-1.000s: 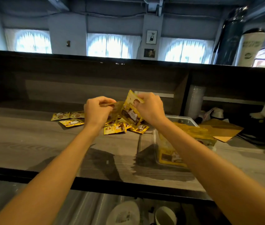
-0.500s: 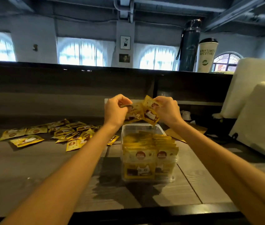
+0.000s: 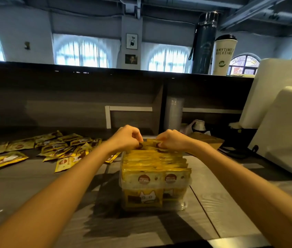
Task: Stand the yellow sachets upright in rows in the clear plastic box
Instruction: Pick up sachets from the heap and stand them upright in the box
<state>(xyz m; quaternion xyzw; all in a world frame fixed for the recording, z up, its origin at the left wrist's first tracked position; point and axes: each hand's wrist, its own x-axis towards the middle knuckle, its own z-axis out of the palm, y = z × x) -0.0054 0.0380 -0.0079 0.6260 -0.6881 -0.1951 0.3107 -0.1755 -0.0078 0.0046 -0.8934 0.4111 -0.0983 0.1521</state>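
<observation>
A clear plastic box (image 3: 184,205) stands on the grey wooden counter in front of me. Two rows of yellow sachets (image 3: 155,164) stand upright in it, a cat face printed on the nearest one. At the box's far end my left hand (image 3: 126,138) and my right hand (image 3: 171,140) each pinch the top edge of yellow sachets (image 3: 149,144), held side by side and low between the box's walls. Several loose yellow sachets (image 3: 52,149) lie flat in a scattered pile on the counter to the left.
A white machine (image 3: 285,126) stands at the right. A brown paper bag (image 3: 208,139) lies behind the box. On the raised ledge stand a dark flask (image 3: 204,43) and a white cup (image 3: 223,55). A dark counter back wall rises behind.
Both hands have come down from above the box with the sachets, which now sit at the far end of the rows. My view has swung right, centring the box.
</observation>
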